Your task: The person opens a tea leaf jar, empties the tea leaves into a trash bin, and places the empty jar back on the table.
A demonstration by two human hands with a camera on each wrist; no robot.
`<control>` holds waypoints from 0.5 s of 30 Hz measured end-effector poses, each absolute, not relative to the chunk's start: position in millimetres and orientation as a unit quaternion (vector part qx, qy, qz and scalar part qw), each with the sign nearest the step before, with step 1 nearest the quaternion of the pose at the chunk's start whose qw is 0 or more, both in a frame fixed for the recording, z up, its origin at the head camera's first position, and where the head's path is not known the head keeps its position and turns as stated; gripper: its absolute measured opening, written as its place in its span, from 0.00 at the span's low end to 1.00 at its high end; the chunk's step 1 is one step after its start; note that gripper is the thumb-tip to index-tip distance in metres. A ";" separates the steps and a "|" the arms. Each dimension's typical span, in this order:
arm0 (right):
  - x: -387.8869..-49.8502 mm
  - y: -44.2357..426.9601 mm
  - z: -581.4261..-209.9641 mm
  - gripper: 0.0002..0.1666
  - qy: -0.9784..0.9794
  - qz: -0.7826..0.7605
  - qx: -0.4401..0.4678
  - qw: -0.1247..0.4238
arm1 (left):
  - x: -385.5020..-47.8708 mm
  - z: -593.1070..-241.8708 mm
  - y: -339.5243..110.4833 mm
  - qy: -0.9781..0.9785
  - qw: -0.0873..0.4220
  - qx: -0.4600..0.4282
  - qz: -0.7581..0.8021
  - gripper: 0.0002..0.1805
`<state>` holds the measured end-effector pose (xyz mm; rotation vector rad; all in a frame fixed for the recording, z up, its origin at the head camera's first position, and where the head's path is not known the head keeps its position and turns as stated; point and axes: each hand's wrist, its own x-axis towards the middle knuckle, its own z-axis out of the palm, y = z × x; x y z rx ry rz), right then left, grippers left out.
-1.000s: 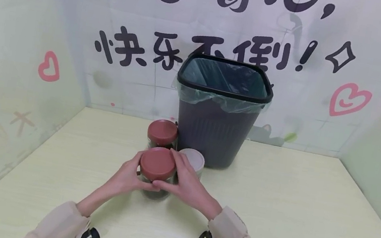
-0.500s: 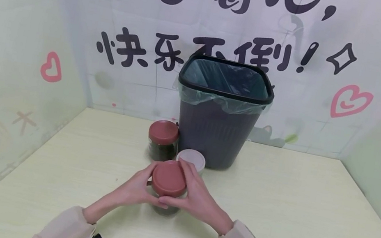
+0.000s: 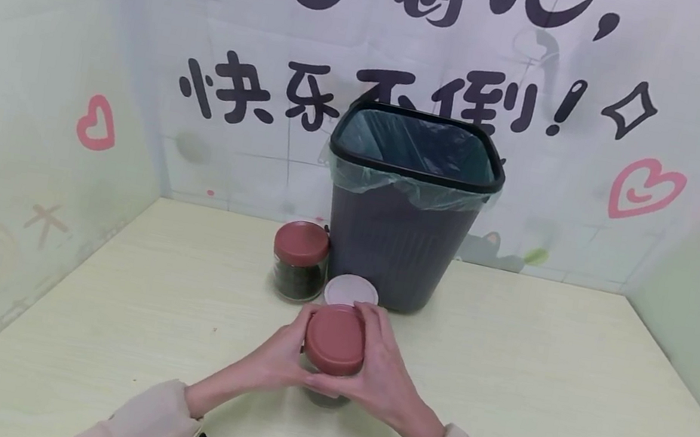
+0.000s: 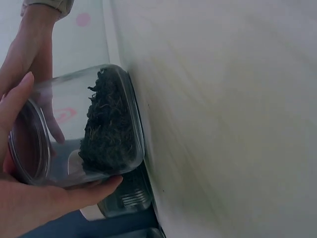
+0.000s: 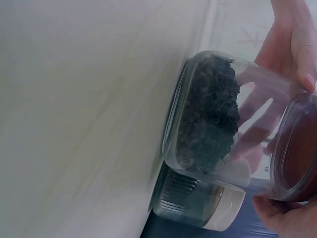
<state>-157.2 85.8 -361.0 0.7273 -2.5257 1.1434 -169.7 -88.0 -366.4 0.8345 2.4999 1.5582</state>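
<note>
The jar (image 3: 335,338) has moved right, now just in front of the white-lidded jar (image 3: 351,291)! Left hand (image 3: 288,355) and right hand (image 3: 385,377) grip it, fingers curled round, so the shift looks controlled.

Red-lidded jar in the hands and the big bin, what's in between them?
The white-lidded jar stands between the held jar and the bin; the head view shows it.

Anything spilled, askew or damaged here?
Nothing stands out. The held jar, between the left hand and right hand, is upright with its lid on; the rear red-lidded jar and the white-lidded jar stand upright near the bin. I see no spill or crack.
</note>
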 end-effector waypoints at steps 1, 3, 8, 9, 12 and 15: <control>-156.9 86.5 -360.9 0.58 -0.874 0.393 0.248 0.140 | -169.4 -367.0 -86.0 0.818 0.032 0.273 0.505 0.50; -156.7 87.8 -361.3 0.59 -0.876 0.389 0.244 0.147 | -168.4 -367.9 -82.1 0.823 0.019 0.268 0.501 0.51; -157.8 91.3 -363.4 0.56 -0.875 0.382 0.248 0.164 | -166.2 -368.8 -75.6 0.830 0.001 0.265 0.491 0.52; -158.2 92.1 -363.7 0.55 -0.874 0.380 0.250 0.168 | -166.2 -369.0 -74.7 0.831 0.001 0.264 0.489 0.51; -159.5 94.6 -364.5 0.51 -0.871 0.379 0.261 0.175 | -167.1 -369.0 -73.0 0.835 0.002 0.262 0.485 0.50; -160.8 96.4 -364.7 0.49 -0.864 0.381 0.273 0.182 | -168.7 -369.2 -72.1 0.839 0.001 0.262 0.476 0.48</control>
